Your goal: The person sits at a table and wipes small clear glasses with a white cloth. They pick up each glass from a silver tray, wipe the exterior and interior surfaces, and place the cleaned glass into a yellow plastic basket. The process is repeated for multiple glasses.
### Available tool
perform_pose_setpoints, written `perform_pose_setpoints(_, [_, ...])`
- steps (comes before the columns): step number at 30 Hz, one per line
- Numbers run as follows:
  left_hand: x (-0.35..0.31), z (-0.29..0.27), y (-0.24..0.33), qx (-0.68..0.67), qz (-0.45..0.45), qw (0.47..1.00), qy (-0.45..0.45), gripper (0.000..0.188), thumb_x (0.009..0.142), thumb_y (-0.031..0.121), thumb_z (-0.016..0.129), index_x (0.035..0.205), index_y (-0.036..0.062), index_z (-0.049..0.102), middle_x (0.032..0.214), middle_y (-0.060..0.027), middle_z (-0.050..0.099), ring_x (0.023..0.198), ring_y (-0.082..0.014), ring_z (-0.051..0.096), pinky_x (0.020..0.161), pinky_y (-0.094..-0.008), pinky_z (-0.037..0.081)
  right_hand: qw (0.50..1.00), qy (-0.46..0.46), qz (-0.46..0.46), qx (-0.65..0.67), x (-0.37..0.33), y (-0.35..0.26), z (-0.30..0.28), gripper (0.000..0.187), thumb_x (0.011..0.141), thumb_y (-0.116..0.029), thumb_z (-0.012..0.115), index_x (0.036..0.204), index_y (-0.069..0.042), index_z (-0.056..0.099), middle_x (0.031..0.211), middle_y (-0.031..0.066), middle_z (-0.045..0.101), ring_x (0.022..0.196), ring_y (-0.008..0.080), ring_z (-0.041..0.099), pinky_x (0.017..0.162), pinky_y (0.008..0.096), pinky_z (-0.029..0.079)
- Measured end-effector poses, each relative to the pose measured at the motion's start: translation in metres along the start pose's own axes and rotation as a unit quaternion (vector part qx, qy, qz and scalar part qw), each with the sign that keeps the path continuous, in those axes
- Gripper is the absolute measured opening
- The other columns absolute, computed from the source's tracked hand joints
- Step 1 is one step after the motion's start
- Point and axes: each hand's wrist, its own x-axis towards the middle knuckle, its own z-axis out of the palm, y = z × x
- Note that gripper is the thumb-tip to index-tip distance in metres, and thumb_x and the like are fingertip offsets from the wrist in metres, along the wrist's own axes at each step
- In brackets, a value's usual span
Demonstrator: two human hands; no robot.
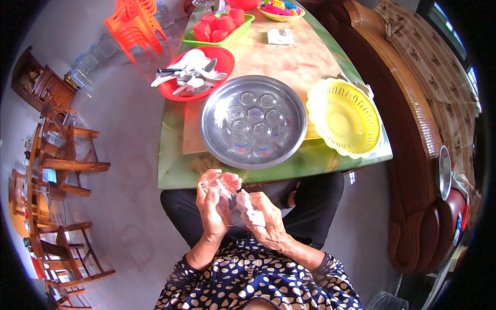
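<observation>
Over my lap, just off the near table edge, my left hand (209, 214) is curled round a clear drinking glass (227, 199), partly hidden by the fingers. My right hand (271, 222) pinches a crumpled white cloth or tissue (253, 211) close against the glass. Beyond my hands, a round steel tray (217, 142) rests on the table, and several small clear glasses (255, 114) stand grouped in it. Red and blue marks show at the tray's near side.
Left of the tray sits a red basin (225, 57) heaped with spoons and forks (194, 72). A yellow slotted basket (343, 119) stands right. Farther back are a green basket (240, 36) of red cups (226, 23) and a folded white cloth (280, 36). A brown sofa (408, 155) flanks the table.
</observation>
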Motion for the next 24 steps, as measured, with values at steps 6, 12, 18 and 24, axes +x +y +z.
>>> perform_pose_setpoints(6, [-0.008, 0.006, 0.014, 0.056, -0.031, 0.986, -0.154, 0.063, 0.083, 0.038, 0.065, 0.124, -0.0041, 0.043, 0.127, -0.0158, 0.050, 0.115, -0.0212, 0.049, 0.100, -0.0344, 0.037, 0.981, -0.013, 0.166, 0.101, 0.022, -0.021, -0.015, 0.026, 0.092, -0.026, 0.053, 0.104, -0.003, 0.052, 0.086, 0.0126, 0.060, 0.076, 0.0265, 0.061, 0.071, 0.0330, 0.047])
perform_pose_setpoints(12, [-0.010, 0.007, 0.015, 0.084, 0.021, 0.984, -0.153, 0.067, 0.083, 0.042, 0.064, 0.125, -0.0058, 0.043, 0.130, -0.0170, 0.046, 0.116, -0.0238, 0.049, 0.100, -0.0363, 0.036, 0.993, -0.055, 0.069, 0.072, 0.036, -0.025, -0.021, 0.034, 0.088, -0.021, 0.054, 0.115, 0.000, 0.050, 0.099, 0.0195, 0.058, 0.086, 0.0341, 0.060, 0.075, 0.0363, 0.048])
perform_pose_setpoints(18, [-0.003, 0.016, 0.025, 0.010, -0.012, 0.998, -0.056, 0.074, 0.082, 0.049, 0.063, 0.127, -0.0057, 0.040, 0.125, -0.0197, 0.051, 0.112, -0.0303, 0.053, 0.097, -0.0415, 0.042, 0.956, -0.002, -0.227, -0.187, 0.031, -0.029, -0.007, 0.059, 0.063, -0.011, 0.069, 0.116, 0.006, 0.050, 0.115, 0.0279, 0.051, 0.095, 0.0434, 0.055, 0.081, 0.0453, 0.050])
perform_pose_setpoints(24, [-0.001, 0.012, 0.025, 0.002, -0.035, 0.999, -0.024, 0.056, 0.091, 0.040, 0.053, 0.128, 0.0006, 0.039, 0.115, -0.0160, 0.055, 0.103, -0.0262, 0.057, 0.091, -0.0395, 0.047, 0.944, -0.006, -0.226, -0.242, 0.015, -0.028, 0.000, 0.052, 0.061, -0.014, 0.068, 0.109, 0.000, 0.057, 0.121, 0.0276, 0.049, 0.100, 0.0413, 0.055, 0.084, 0.0467, 0.050])
